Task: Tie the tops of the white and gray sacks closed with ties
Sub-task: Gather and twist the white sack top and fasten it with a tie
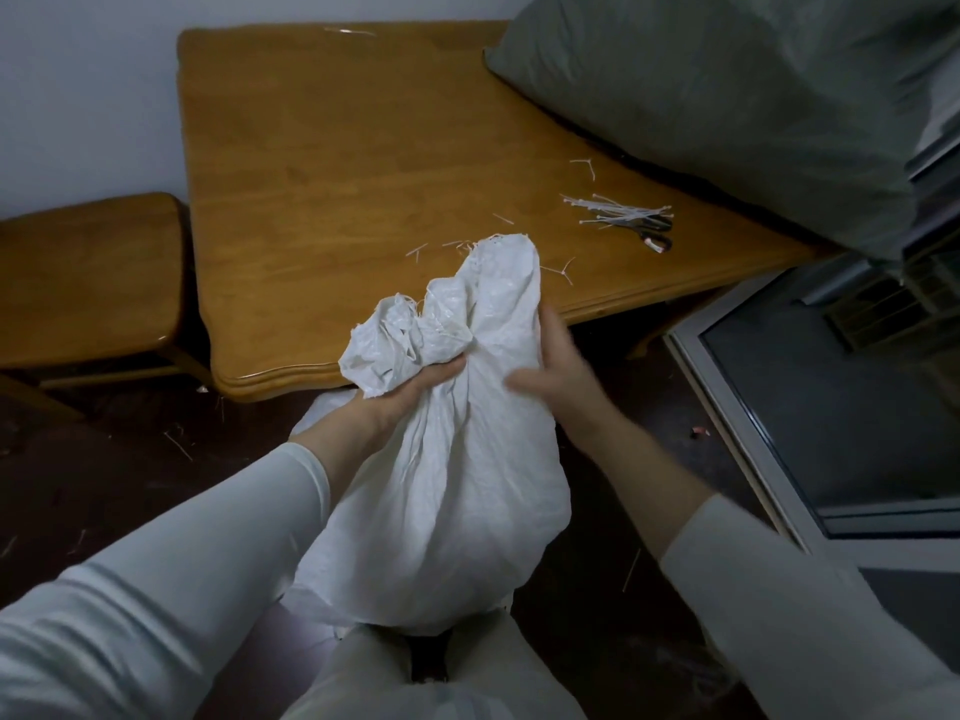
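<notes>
A white woven sack (441, 511) stands on the floor between my knees, its top bunched and crumpled. My left hand (410, 392) grips the gathered neck from the left. My right hand (556, 371) presses against the neck's right side, fingers curled around the fabric. A large gray sack (727, 106) lies on the far right of the wooden table (337, 174). A bundle of white zip ties (618, 210) lies on the table near the gray sack, on top of black scissors (657, 233).
Cut tie ends are scattered on the table by the sack's top, and one loose tie (563, 270) lies close to it. A wooden stool (88, 272) stands at the left. A glass door frame (748, 423) runs along the right. The floor is dark and littered with scraps.
</notes>
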### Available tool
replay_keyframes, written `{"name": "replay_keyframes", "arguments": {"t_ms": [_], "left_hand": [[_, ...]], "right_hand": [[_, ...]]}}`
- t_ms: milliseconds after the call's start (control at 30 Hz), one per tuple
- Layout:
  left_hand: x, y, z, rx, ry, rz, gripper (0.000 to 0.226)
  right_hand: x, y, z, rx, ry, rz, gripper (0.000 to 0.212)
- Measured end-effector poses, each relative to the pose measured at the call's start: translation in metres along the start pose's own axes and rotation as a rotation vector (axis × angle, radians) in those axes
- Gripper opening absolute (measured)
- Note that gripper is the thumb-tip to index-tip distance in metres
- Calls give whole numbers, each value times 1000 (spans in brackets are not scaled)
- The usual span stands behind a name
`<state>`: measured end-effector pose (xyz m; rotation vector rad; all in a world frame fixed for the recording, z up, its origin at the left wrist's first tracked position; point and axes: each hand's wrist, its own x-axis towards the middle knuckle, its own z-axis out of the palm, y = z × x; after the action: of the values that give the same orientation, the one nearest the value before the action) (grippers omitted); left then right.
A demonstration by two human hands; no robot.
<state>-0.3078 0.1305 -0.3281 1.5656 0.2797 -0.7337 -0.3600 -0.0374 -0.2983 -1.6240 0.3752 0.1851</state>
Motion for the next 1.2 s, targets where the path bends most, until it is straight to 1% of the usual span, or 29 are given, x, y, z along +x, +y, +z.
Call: {"name": "replay_keyframes", "arguments": {"t_ms": [67, 100, 167, 233, 300, 367, 400, 467, 500, 567, 600, 633, 700, 733, 767, 800, 867, 900, 967, 1000, 1033, 1067, 1133, 1167, 1200], "left_hand": [[0, 1, 2, -10, -48, 40, 76], [0, 1, 3, -9, -73, 62, 65], [2, 1, 5, 2, -91, 86, 52], [4, 0, 5, 12, -82, 65, 53], [5, 1, 3, 19, -80, 16, 62], [6, 1, 1, 55, -53, -51, 80], [6, 2, 0, 76, -41, -88, 85], [8, 1, 2, 100, -21, -68, 82], [10, 1, 4, 122, -7, -22, 79], [9, 1, 6, 175, -16, 50, 76], [9, 2, 6, 190, -42, 68, 76], [9, 2, 5, 199, -78, 73, 77], [8, 1, -3, 238, -215, 29, 76], [9, -1, -9, 274, -278, 12, 81], [11, -6, -18, 297, -319, 12, 91], [13, -11, -26, 303, -315, 26, 101], [14, -20, -37, 347, -233, 82, 109], [15, -25, -39, 388, -209, 94, 115], [20, -34, -39, 451, -239, 105, 126], [25, -39, -37, 484, -278, 129, 129], [30, -44, -33, 530, -312, 159, 131], [36, -48, -28, 600, -334, 184, 131], [46, -55, -16, 678, -363, 216, 128], [49, -58, -10, 636, -383, 196, 120], [52, -59, -4, 565, -413, 157, 107]], "right_hand": [[-7, 18, 18, -162, -192, -4, 100], [-5, 28, 27, -253, -228, -16, 108], [0, 42, 47, -364, -222, -29, 127], [6, 48, 65, -360, -167, 1, 138], [8, 51, 80, -337, -132, 14, 140], [10, 51, 94, -271, -107, 37, 132], [12, 50, 99, -168, -84, 52, 122], [15, 46, 102, 70, -51, 85, 95], [15, 45, 102, 89, -51, 63, 84], [17, 46, 99, -92, 5, -17, 67], [19, 50, 98, -125, 57, -33, 59], [22, 52, 100, -88, 105, -19, 49], [28, 54, 102, 16, 182, 42, 31], [31, 54, 101, 62, 214, 84, 28], [34, 56, 98, 131, 238, 126, 26], [36, 59, 93, 190, 251, 170, 27], [35, 62, 84, 268, 265, 253, 32], [34, 64, 83, 316, 262, 283, 38], [31, 67, 81, 443, 208, 362, 46], [28, 69, 80, 505, 158, 402, 42], [27, 70, 78, 550, 111, 450, 32], [23, 70, 75, 578, 63, 483, 27], [21, 77, 66, 643, -6, 497, 28], [20, 78, 63, 658, 15, 507, 27], [20, 79, 58, 664, 17, 530, 23]]}}
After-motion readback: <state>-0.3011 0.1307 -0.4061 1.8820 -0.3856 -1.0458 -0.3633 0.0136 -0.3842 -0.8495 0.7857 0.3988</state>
